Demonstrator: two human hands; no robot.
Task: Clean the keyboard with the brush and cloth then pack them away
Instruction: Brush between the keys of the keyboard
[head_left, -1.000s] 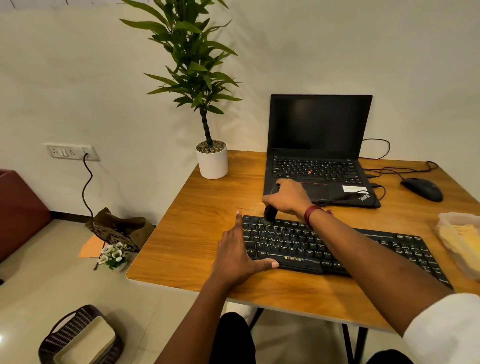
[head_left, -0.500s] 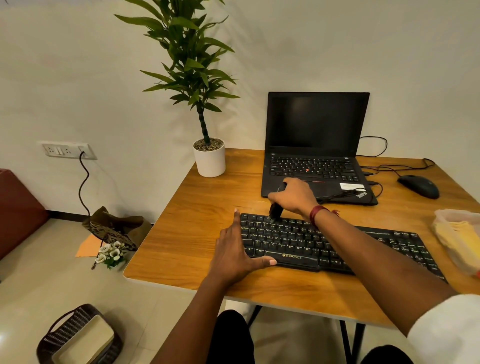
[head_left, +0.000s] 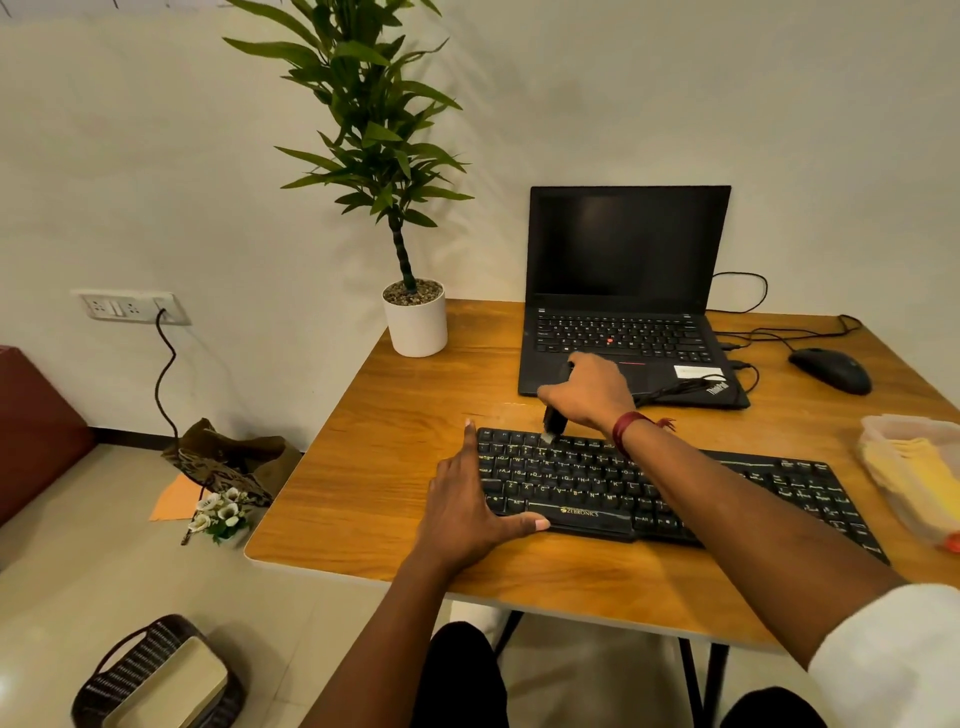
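Fingers (head_left: 551, 391) round brush (head_left: 554, 422), farther right along keyboard (head_left: 597, 483)

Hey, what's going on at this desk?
A person is cleaning a black keyboard on the wooden table. Their right hand grips a small brush, its bristles on the top key row. Their left hand lies flat against the keyboard's left end, bracing it. A yellow cloth waits in a plastic container at the right.

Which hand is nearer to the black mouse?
Right. The right hand, holding the brush, is left of the mouse; the left hand lies farther left, against the keyboard.
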